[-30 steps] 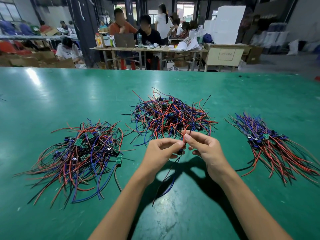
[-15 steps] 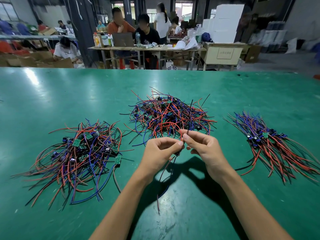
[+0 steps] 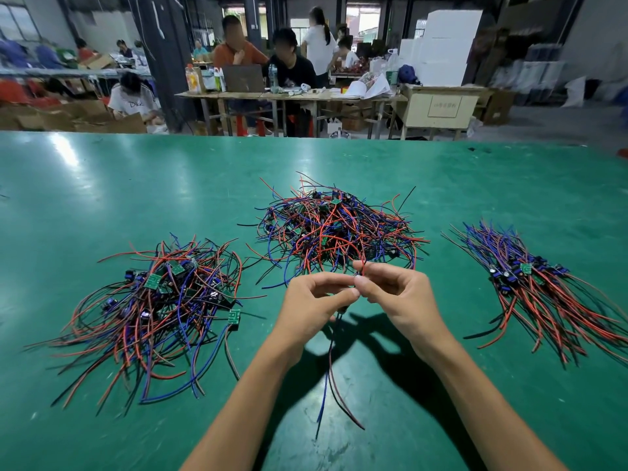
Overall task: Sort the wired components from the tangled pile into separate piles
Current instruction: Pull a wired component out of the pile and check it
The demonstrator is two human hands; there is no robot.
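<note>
Pinching one wired part (image 3: pixel 334 338) between the fingertips of the left hand (image 3: pixel 314 305) and right hand (image 3: pixel 396 299), its red lead could snag the tangled pile (image 3: pixel 334 229) just beyond them and drag strands loose.

green table (image 3: pixel 102 185) | tangled pile (image 3: pixel 334 229) centre | left pile (image 3: pixel 153 311) | right pile (image 3: pixel 540 287)

Both hands, left (image 3: pixel 314 300) and right (image 3: pixel 399 297), pinching one wired part (image 3: pixel 331 362) above green table (image 3: pixel 102 185), near tangled pile (image 3: pixel 334 229).
</note>
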